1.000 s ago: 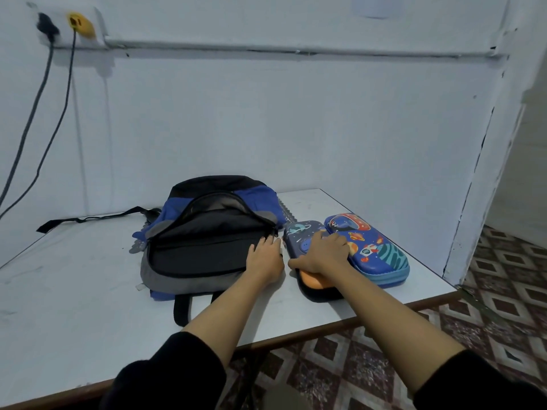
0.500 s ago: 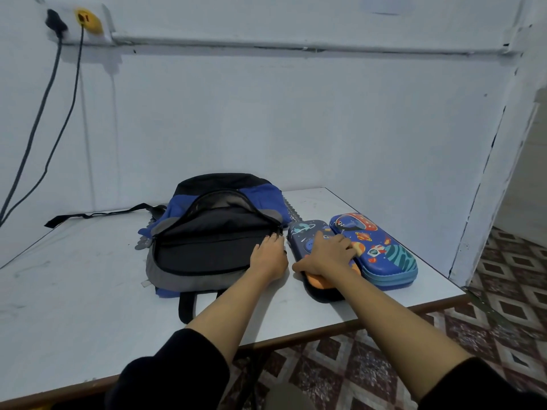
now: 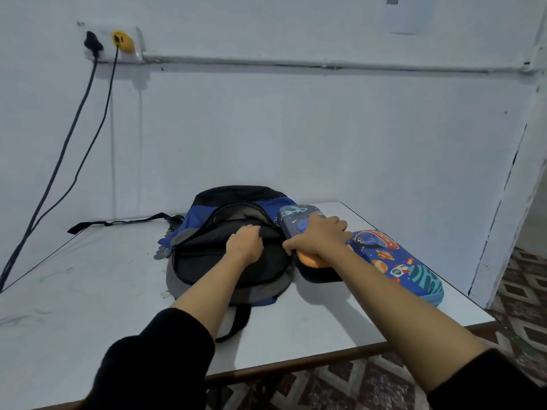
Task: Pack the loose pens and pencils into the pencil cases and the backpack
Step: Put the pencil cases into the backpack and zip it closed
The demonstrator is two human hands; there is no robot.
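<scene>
Head view, looking down at a white table [image 3: 88,291] set against a pale wall. A blue, black and grey backpack [image 3: 207,270] lies flat near the middle of the table, its main zip open so the dark inside shows. The left hand [image 3: 244,244] is on the far lip of that opening, with its fingers curled over the edge of the fabric and gripping it. Just right of the backpack, the right hand [image 3: 316,236] clasps a dark pencil case [image 3: 296,217] printed with planets: the thumb is on its left edge and the fingers wrap over its right side. The case's far end sits against the backpack's right side and looks tilted up, though the hand covers too much to be sure whether its near end is off the table. An orange patch and a black rim show below the wrist. A bright blue pencil case [image 3: 396,261] with rockets and planets lies flat to the right, touching the dark one and reaching toward the table's near right corner.

A black strap [image 3: 118,222] trails left from the backpack. Two cables [image 3: 74,137] hang from a wall socket [image 3: 109,42] at far left. Patterned floor tiles [image 3: 527,291] show at right.
</scene>
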